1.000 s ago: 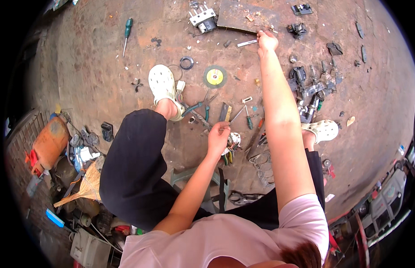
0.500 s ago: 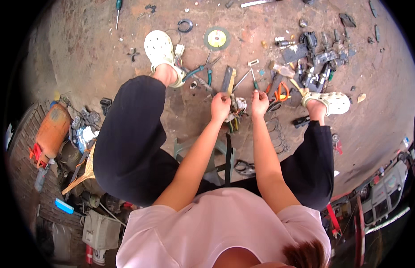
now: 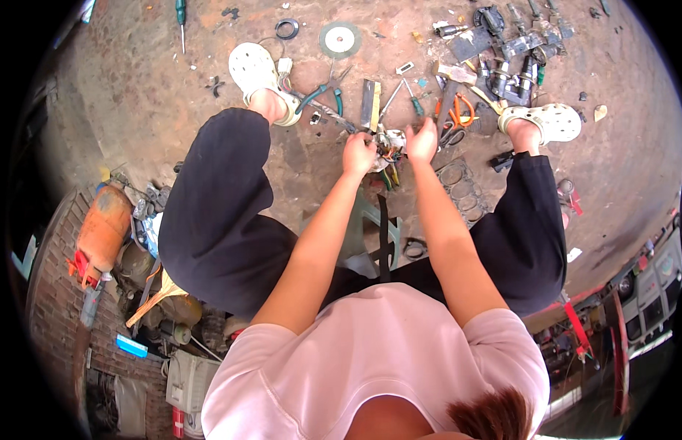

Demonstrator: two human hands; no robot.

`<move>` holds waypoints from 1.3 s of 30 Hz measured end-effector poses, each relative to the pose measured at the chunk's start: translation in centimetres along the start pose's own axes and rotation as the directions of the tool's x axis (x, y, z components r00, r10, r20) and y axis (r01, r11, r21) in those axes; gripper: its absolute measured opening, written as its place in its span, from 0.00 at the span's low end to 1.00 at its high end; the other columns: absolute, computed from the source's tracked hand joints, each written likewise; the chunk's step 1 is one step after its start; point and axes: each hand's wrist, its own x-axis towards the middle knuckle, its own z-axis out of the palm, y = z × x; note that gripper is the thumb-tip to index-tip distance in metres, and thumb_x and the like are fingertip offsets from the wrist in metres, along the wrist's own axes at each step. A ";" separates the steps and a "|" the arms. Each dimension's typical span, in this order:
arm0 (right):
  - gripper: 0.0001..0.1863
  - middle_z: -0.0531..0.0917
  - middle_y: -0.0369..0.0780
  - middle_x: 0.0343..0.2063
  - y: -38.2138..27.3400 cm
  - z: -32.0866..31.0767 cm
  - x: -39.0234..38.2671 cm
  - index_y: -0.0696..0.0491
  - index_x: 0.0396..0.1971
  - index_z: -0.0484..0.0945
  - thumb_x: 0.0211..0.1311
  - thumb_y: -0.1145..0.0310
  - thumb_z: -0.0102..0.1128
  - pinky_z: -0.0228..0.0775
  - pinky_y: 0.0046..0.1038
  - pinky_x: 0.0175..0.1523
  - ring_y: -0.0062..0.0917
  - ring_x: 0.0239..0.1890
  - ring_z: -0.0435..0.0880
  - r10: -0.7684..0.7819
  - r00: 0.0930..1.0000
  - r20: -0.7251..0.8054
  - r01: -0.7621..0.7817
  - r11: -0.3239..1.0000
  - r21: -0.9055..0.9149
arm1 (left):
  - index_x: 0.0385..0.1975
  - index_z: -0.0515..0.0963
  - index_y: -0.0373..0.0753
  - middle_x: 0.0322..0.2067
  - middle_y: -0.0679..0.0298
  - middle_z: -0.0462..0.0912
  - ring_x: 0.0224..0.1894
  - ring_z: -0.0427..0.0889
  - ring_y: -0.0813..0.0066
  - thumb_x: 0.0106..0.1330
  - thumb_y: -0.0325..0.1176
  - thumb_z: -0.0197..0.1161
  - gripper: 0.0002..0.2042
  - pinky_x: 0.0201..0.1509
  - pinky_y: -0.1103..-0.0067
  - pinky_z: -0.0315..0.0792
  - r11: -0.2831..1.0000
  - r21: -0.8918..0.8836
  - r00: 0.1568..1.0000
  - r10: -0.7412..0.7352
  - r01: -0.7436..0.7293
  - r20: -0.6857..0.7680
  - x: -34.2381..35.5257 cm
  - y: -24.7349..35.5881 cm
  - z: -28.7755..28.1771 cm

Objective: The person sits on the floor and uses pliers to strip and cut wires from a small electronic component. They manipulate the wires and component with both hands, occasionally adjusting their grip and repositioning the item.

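My left hand [image 3: 358, 152] is closed, its fingers curled against the left side of a whitish part with coloured wires [image 3: 390, 152]. Which piece of it the fingers grip is hidden. On the other side of this part is my right hand [image 3: 422, 141], thumb and fingers apart, with nothing visible in it. Just beyond its fingertips lies a green-handled screwdriver [image 3: 416, 105]. A flat dark bar with a yellowish edge [image 3: 369, 105] rests beyond my left hand. Orange-handled pliers [image 3: 464, 111] and black-handled scissors [image 3: 452, 135] are right of my right hand.
Green-handled pliers [image 3: 326, 91] lie near my left shoe [image 3: 254, 72]. A hammer [image 3: 455, 73] and several dark machine parts [image 3: 513, 62] are spread at the far right, before my right shoe [image 3: 552, 122]. A grinding disc [image 3: 339, 39] lies farther off. An orange cylinder [image 3: 105, 226] stands left.
My right hand's fingers have opened and come away from the screwdriver's handle, shifting toward the wired part. My left hand stays beside that part. The whole view has tilted slightly.
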 end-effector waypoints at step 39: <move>0.18 0.84 0.48 0.32 5.2 3.1 -9.6 0.59 0.36 0.77 0.49 0.62 0.66 0.73 0.36 0.46 0.39 0.38 0.83 0.225 0.931 0.288 -0.272 0.952 0.137 | 0.44 0.76 0.35 0.40 0.62 0.82 0.41 0.81 0.73 0.68 0.39 0.57 0.14 0.47 0.77 0.73 0.463 -0.765 0.894 -0.221 0.447 0.389 -3.9 0.7 -5.1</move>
